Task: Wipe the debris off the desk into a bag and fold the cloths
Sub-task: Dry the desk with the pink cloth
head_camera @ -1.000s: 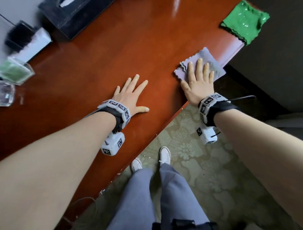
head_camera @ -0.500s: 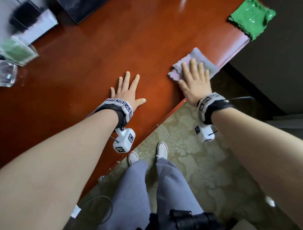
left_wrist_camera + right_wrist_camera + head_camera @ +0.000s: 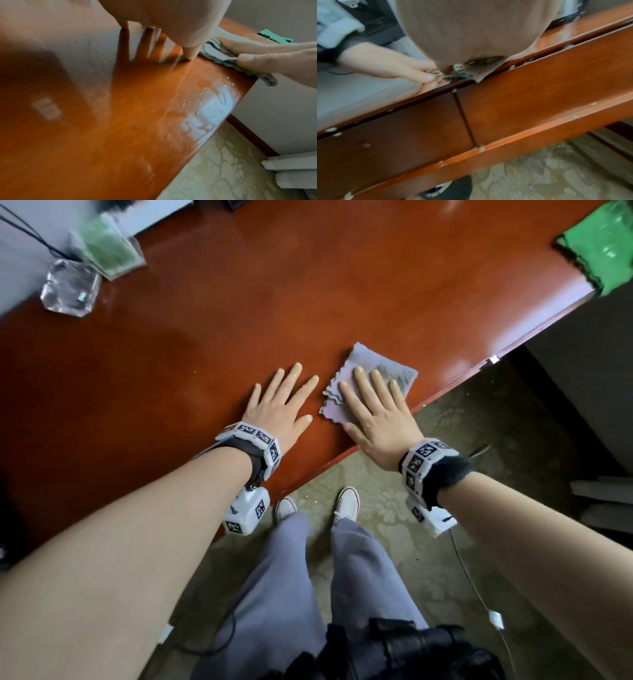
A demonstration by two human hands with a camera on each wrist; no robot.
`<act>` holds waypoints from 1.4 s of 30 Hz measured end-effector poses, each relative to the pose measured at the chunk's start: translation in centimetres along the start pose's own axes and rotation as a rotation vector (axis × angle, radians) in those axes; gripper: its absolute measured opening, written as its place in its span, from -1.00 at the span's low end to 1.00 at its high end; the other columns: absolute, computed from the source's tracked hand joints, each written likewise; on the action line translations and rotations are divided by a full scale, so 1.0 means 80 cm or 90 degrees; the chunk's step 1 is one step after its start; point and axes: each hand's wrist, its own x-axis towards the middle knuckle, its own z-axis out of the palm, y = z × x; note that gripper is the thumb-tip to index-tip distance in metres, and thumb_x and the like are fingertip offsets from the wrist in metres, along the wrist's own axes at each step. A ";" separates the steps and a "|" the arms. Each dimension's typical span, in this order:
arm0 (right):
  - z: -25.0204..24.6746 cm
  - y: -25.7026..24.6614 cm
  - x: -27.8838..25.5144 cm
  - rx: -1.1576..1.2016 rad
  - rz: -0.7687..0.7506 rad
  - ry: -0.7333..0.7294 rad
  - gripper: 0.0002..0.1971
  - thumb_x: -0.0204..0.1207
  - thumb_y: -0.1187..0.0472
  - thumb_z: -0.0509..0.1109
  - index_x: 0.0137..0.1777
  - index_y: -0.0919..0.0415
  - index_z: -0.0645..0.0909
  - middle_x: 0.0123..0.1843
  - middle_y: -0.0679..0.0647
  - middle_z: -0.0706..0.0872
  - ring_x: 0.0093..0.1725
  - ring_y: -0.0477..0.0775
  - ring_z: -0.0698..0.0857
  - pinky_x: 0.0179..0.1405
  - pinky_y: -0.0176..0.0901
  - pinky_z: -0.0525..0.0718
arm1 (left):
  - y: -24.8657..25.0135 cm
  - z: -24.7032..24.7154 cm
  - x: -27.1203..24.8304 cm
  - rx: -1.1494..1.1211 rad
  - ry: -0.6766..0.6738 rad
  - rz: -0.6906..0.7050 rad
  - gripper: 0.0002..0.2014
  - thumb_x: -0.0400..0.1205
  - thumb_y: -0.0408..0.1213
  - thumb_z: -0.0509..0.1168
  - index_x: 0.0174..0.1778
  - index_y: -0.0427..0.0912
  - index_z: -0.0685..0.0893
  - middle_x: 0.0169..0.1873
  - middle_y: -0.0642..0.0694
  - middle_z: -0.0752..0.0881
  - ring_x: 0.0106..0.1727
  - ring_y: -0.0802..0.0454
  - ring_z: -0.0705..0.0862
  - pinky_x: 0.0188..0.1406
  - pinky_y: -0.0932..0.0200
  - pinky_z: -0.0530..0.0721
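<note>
A folded lilac-grey cloth (image 3: 363,364) lies on the red-brown desk (image 3: 239,330) close to its near edge. My right hand (image 3: 373,402) presses flat on it with straight fingers. My left hand (image 3: 281,402) rests flat on the bare desk just left of the cloth, fingers spread. A green cloth (image 3: 603,244) lies at the desk's far right corner. From the left wrist view the right hand's fingers (image 3: 254,47) lie on the grey cloth (image 3: 214,54). Pale crumbs (image 3: 457,67) cling at the desk edge under the cloth (image 3: 479,71) in the right wrist view.
A clear glass block (image 3: 70,289) and a clear holder with green content (image 3: 109,248) stand at the desk's far left. Patterned carpet (image 3: 462,474) and my white shoes (image 3: 347,501) lie below the desk edge. A cable (image 3: 479,594) trails on the floor.
My right hand has slid the lilac cloth leftward along the desk edge until it sits beside the left hand. The left hand stays flat on the desk.
</note>
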 end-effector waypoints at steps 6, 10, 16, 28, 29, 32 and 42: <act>-0.022 0.068 0.009 0.101 0.136 0.042 -0.42 0.73 -0.08 0.01 0.71 -0.14 -0.07 0.75 0.02 -0.15 0.71 0.22 -0.12 0.66 0.25 -0.08 | -0.036 0.016 -0.059 -0.015 -0.015 -0.067 -0.33 0.77 0.04 0.06 0.70 0.32 -0.21 0.73 0.10 -0.26 0.75 -0.05 -0.18 0.69 -0.29 0.02; -0.021 0.025 0.029 0.113 0.294 0.071 -0.39 0.71 -0.09 0.02 0.71 -0.04 -0.05 0.74 0.11 -0.13 0.70 0.31 -0.12 0.63 0.33 -0.12 | -0.042 0.030 -0.082 0.000 -0.018 -0.074 -0.33 0.78 0.08 -0.03 0.69 0.28 -0.31 0.71 0.07 -0.36 0.75 -0.07 -0.25 0.69 -0.30 -0.06; -0.006 -0.093 0.060 0.105 0.169 0.054 -0.30 0.56 0.01 0.23 0.69 0.04 0.10 0.73 0.14 0.02 0.68 0.36 0.01 0.57 0.38 -0.02 | -0.042 0.041 -0.085 0.029 0.012 -0.067 -0.33 0.77 0.10 -0.04 0.71 0.19 -0.28 0.73 -0.02 -0.29 0.75 -0.14 -0.21 0.68 -0.34 -0.04; -0.063 -0.137 0.076 0.288 0.154 0.152 -0.62 0.29 0.36 0.11 0.07 0.13 0.55 -0.02 0.16 0.79 0.01 0.31 0.72 -0.07 -0.10 0.68 | -0.051 0.032 -0.102 0.021 -0.053 -0.032 -0.30 0.73 0.19 0.01 0.73 0.22 -0.20 0.74 -0.01 -0.27 0.74 -0.11 -0.26 0.67 -0.34 -0.08; -0.055 -0.153 0.069 0.303 0.089 0.134 -0.59 0.26 0.40 0.11 0.07 0.09 0.55 -0.03 0.08 0.79 0.02 0.24 0.73 -0.04 -0.21 0.68 | -0.052 0.032 -0.105 0.021 -0.065 -0.029 -0.31 0.73 0.19 0.00 0.73 0.21 -0.17 0.75 -0.03 -0.22 0.74 -0.11 -0.26 0.67 -0.34 -0.11; -0.024 -0.202 0.044 0.223 -0.022 0.002 -0.39 0.40 0.44 0.11 0.42 -0.05 0.45 0.35 0.06 0.66 0.40 0.19 0.58 0.26 0.03 0.65 | -0.057 0.032 -0.113 0.017 -0.102 -0.027 -0.35 0.73 0.19 -0.03 0.74 0.17 -0.04 0.75 -0.03 -0.10 0.74 -0.09 -0.29 0.68 -0.33 -0.21; -0.016 -0.148 0.036 0.147 0.106 0.001 -0.34 0.49 0.42 0.11 0.56 -0.12 0.39 0.67 -0.04 0.29 0.65 0.23 0.24 0.56 0.23 0.31 | -0.101 0.025 -0.152 -0.181 -0.069 -0.044 -0.49 0.78 0.08 0.00 0.68 0.34 0.11 0.73 0.21 -0.15 0.75 0.10 -0.13 0.71 -0.18 -0.10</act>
